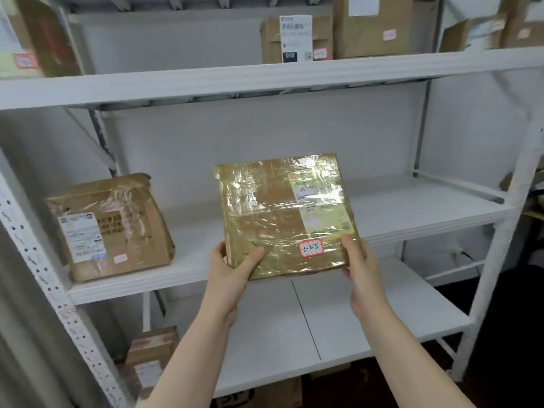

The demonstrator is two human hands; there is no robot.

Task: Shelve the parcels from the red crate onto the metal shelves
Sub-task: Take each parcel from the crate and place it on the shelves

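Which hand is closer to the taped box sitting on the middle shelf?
Left. The left hand grips the lower left corner of the held parcel, just right of the taped box; the right hand grips its lower right corner, farther right.

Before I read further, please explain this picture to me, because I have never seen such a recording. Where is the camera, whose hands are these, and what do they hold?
There is no machine here. The single picture comes from a camera worn on a person's head, looking forward and down. The two bare arms reaching in from below therefore belong to that person. The left hand and the right hand grip the lower corners of a flat brown parcel wrapped in shiny tape. It carries a small red-edged sticker reading 3-2-5. The hands hold it upright in front of the middle shelf of a white metal rack. On that shelf, to the left, another brown parcel stands. More parcels stand on the shelf above.
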